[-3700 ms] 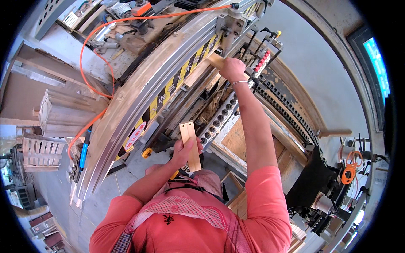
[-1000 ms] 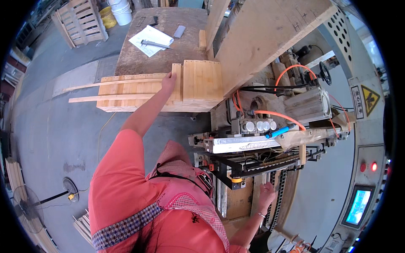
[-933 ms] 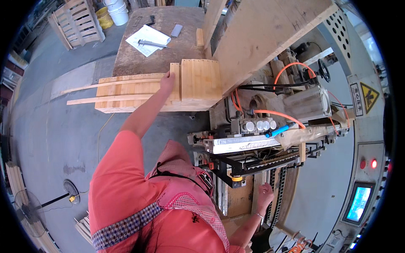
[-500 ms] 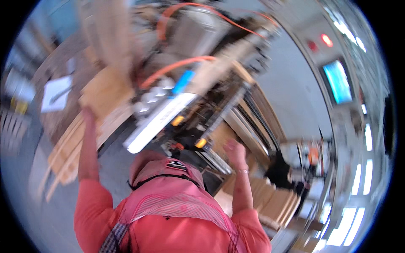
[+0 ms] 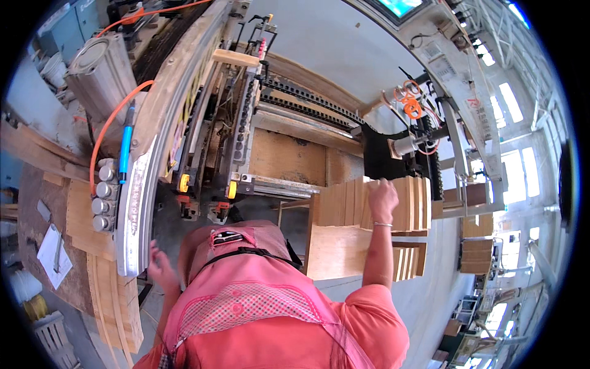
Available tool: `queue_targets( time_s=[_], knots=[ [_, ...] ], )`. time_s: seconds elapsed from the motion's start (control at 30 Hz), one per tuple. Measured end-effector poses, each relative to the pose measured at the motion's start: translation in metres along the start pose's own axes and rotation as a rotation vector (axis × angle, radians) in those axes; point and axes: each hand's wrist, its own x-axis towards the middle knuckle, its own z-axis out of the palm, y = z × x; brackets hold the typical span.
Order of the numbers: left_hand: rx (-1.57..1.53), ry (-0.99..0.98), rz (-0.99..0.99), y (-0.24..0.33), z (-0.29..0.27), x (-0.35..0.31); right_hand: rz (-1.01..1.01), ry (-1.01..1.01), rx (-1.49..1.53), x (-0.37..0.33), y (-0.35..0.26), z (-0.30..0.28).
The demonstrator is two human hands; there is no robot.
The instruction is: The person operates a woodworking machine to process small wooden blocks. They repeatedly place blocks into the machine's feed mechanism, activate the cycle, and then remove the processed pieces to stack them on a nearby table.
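My right hand [image 5: 383, 202] is closed at the top edge of a row of upright wooden boards [image 5: 344, 203] on the right, fingers curled over one board. The fingertips are partly hidden behind the wood. A bracelet circles that wrist. My left hand [image 5: 163, 268] holds nothing, its fingers apart, beside the near end of a pale metal rail [image 5: 130, 246]. The boards stand on a wooden shelf [image 5: 332, 249], with more short boards [image 5: 407, 261] below them.
Ahead lies a machine with two long rails and yellow-tipped ends [image 5: 232, 189]. Round knobs [image 5: 102, 206] and a blue pen-like tool [image 5: 126, 147] sit on its left side. Further left, a round table [image 5: 37, 190] bears paper and planks [image 5: 117, 301]. An orange hose [image 5: 101, 138] loops nearby.
The view has swung to the right. My left hand has come away from the flat wood piece on the left pile. My right hand has gone from mid-air to the upright boards.
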Motion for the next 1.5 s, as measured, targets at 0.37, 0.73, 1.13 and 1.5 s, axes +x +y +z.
queue_targets(
  time_s=[0.37, 0.73, 1.13, 1.5],
  knots=[
    [-0.148, -0.378, 0.029, 0.029, 0.056, 0.018, 0.170, -0.368, -0.041, -0.018, 0.072, 0.047],
    [-0.186, -0.409, -0.035, 0.030, 0.082, 0.010, -0.075, -0.154, 0.123, 0.028, 0.013, 0.014],
    [-0.282, -0.399, 0.018, 0.097, 0.232, 0.039, -0.994, -0.077, 0.585, 0.231, -0.360, 0.042],
    [-0.197, -0.253, -0.094, 0.104, 0.274, 0.043, -1.116, -0.187, 0.453, 0.278, -0.494, 0.080]
  ],
)
